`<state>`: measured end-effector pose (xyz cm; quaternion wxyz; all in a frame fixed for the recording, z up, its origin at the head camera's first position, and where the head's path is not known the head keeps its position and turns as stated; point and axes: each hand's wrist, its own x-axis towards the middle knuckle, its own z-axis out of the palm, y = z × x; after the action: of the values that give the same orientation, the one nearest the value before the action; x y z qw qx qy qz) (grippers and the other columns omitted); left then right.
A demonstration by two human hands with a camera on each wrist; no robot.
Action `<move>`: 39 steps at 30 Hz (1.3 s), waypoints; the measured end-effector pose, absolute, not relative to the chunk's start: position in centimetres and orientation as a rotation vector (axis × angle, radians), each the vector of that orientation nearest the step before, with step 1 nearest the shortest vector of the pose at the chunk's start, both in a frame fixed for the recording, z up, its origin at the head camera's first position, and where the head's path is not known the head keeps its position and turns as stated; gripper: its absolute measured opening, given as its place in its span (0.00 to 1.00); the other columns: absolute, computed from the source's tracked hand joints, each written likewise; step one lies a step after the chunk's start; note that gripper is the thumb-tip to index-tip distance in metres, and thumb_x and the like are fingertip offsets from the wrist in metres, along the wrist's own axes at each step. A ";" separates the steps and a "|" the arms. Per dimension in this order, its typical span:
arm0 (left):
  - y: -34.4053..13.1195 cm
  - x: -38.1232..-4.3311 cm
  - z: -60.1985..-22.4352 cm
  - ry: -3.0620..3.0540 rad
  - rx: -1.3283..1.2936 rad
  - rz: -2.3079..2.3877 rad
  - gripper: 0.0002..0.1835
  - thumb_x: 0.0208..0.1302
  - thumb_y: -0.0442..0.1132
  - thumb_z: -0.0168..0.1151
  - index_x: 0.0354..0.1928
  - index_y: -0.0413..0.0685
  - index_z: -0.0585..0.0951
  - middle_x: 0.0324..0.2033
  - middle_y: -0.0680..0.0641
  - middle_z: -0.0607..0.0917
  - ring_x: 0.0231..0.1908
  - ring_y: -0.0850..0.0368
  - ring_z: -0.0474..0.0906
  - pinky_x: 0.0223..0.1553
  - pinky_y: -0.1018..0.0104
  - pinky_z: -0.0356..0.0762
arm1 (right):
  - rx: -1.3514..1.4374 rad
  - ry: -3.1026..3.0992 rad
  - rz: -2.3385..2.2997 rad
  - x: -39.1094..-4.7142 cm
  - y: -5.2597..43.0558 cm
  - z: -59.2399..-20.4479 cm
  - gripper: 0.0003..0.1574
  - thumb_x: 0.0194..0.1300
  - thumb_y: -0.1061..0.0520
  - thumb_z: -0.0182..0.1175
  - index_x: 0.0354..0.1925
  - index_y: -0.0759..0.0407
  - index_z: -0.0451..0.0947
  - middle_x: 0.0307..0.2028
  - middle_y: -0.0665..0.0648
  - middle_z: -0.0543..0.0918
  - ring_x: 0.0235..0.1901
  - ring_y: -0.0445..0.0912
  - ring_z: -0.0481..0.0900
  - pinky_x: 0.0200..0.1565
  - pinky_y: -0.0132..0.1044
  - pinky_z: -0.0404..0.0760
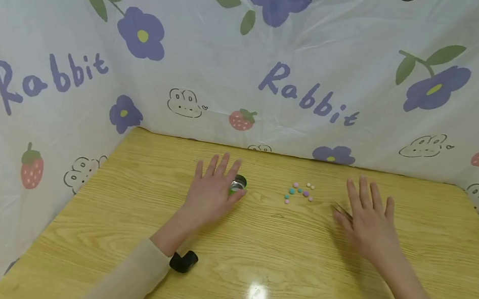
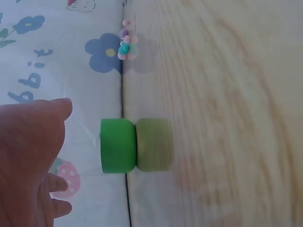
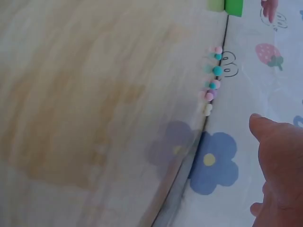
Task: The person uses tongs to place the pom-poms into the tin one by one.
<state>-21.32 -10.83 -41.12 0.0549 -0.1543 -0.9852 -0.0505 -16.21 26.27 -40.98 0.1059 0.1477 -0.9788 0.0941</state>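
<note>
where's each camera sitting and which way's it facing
Head: worn on the head, facing forward, down at the table; left hand, right hand, sleeves show.
Left wrist: on that wrist, facing green container; left hand shows.
Right wrist: on that wrist, facing table, small balls; both hands partly show.
Both wrist views share balls and container.

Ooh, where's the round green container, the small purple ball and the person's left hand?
Round green container (image 2: 118,145): left wrist view, middle of its side wall.
Small purple ball (image 1: 306,193): head view, middle of its visible surface.
Left hand (image 1: 210,194): head view, back of the hand.
</note>
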 end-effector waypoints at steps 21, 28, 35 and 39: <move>-14.5 -22.7 -43.1 -2.985 -0.376 -1.083 0.54 0.63 0.54 0.73 0.81 0.42 0.53 0.74 0.36 0.66 0.72 0.38 0.64 0.71 0.43 0.64 | 0.347 -3.013 0.948 -17.0 30.6 -42.5 0.50 0.77 0.47 0.60 0.79 0.72 0.48 0.76 0.78 0.51 0.71 0.77 0.51 0.65 0.76 0.58; -14.8 -23.3 -43.7 -2.929 -0.408 -1.284 0.47 0.63 0.47 0.75 0.79 0.45 0.62 0.73 0.40 0.68 0.72 0.40 0.64 0.71 0.47 0.65 | 0.323 -2.975 0.965 -16.9 31.5 -43.1 0.46 0.75 0.45 0.63 0.76 0.71 0.60 0.73 0.75 0.61 0.68 0.77 0.60 0.61 0.73 0.67; -14.6 -23.5 -44.0 -2.903 -0.429 -1.384 0.46 0.63 0.46 0.76 0.78 0.46 0.64 0.73 0.43 0.69 0.74 0.43 0.61 0.73 0.50 0.61 | 0.264 -2.977 1.074 -17.1 31.5 -43.8 0.46 0.74 0.43 0.63 0.75 0.69 0.62 0.73 0.74 0.63 0.69 0.75 0.60 0.63 0.71 0.66; -14.5 -23.7 -44.2 -2.904 -0.440 -1.418 0.46 0.63 0.46 0.76 0.78 0.45 0.63 0.73 0.43 0.70 0.75 0.45 0.60 0.74 0.51 0.59 | 0.264 -2.960 1.099 -17.0 31.5 -44.1 0.45 0.73 0.44 0.64 0.74 0.70 0.64 0.73 0.74 0.62 0.70 0.75 0.58 0.64 0.72 0.63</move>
<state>-23.69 -14.45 -44.22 -0.0600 -0.1346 -0.8887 -0.4341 -17.02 31.50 -44.14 -0.0135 0.0833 -0.9342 0.3467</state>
